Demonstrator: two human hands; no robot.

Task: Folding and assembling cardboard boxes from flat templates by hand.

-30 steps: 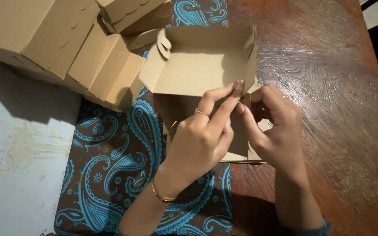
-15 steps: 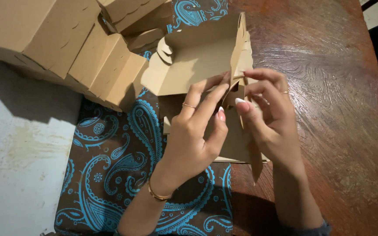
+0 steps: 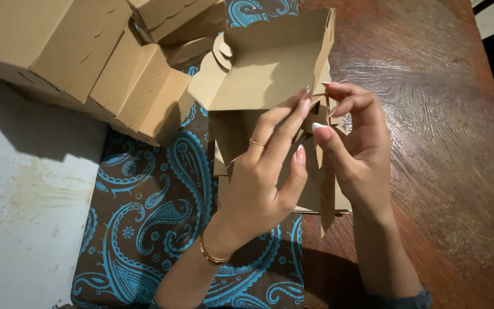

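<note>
A half-folded brown cardboard box (image 3: 264,74) lies in front of me, over a brown cloth with blue paisley print (image 3: 155,212). Its right side flap stands upright. My left hand (image 3: 264,171), with a ring and a gold bracelet, presses its fingertips against the box's right wall from inside. My right hand (image 3: 353,149) pinches the corner flaps of the same box on the outside. Both hands cover the near part of the box.
Several finished brown boxes (image 3: 75,51) are stacked at the upper left. A white surface (image 3: 18,217) lies to the left of the cloth. Dark wooden tabletop (image 3: 441,143) stretches to the right.
The box's right side flap has been lifted from flat to upright. Both hands shifted a little up and right along that wall, with the fingers working at the corner.
</note>
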